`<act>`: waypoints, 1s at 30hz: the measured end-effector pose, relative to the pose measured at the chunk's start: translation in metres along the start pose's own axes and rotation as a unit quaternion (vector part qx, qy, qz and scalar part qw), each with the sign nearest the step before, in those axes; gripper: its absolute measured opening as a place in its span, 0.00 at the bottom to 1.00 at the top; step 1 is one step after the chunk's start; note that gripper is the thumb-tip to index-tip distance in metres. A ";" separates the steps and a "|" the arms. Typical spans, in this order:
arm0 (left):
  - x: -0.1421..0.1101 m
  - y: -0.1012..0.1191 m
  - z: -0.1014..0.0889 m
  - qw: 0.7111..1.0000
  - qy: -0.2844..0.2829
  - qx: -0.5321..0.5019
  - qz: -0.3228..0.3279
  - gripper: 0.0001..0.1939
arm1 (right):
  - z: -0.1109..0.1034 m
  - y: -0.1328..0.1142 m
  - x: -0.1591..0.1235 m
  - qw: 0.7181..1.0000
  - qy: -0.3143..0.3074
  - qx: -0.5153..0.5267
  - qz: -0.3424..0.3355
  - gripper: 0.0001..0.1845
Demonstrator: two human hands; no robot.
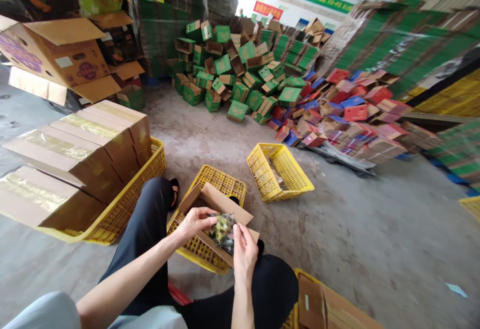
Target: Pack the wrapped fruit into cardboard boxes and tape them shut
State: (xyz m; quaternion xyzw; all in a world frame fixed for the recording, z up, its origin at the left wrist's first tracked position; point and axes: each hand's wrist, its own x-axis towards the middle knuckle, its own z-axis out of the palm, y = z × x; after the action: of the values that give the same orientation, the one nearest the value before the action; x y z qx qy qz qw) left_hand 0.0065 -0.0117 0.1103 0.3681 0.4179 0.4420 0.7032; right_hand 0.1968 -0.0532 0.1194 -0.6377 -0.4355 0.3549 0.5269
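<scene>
Between my two hands is a clear plastic bag (224, 230) with yellow-green and dark contents that I cannot make out exactly. My left hand (197, 221) pinches its left edge, fingers closed over the plastic. On the other side, my right hand (244, 246) grips the bag's right edge between thumb and fingers. Just beneath the bag stands a brown cardboard box (227, 203) with its flaps up. That box rests on an upturned yellow plastic crate (208, 175) between my knees. The bag hides most of the box's inside.
At left, a yellow crate (159, 156) holds several taped cartons (93, 134). Ahead sits another yellow crate (296, 179) with something small inside. Heaps of green boxes (238, 110) and red and blue boxes (356, 112) lie beyond. More cardboard (330, 304) is by my right knee.
</scene>
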 end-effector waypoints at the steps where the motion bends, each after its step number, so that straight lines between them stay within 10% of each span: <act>1: 0.001 0.002 0.000 1.000 0.001 0.001 -0.002 0.33 | -0.004 0.001 0.001 0.999 0.015 -0.038 -0.026 0.29; 5: 0.003 0.010 0.001 1.000 0.021 -0.010 -0.012 0.30 | -0.013 0.002 0.003 0.988 0.063 -0.116 -0.075 0.29; 12: -0.001 0.020 0.006 0.999 0.034 -0.031 -0.006 0.33 | -0.006 -0.005 -0.004 0.998 0.056 0.039 0.005 0.33; 20: -0.017 0.016 0.002 0.997 -0.069 -0.044 -0.010 0.34 | -0.007 0.009 -0.021 0.996 0.025 0.086 0.011 0.31; 30: 0.051 0.003 -0.008 0.992 -0.083 0.094 0.030 0.35 | -0.015 0.026 0.039 0.996 -0.078 -0.021 0.033 0.32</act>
State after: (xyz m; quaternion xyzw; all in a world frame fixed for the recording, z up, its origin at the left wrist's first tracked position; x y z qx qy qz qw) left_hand 0.0117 0.0377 0.0966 0.4806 0.3868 0.3897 0.6838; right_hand 0.2300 -0.0240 0.0967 -0.6329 -0.4614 0.4117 0.4659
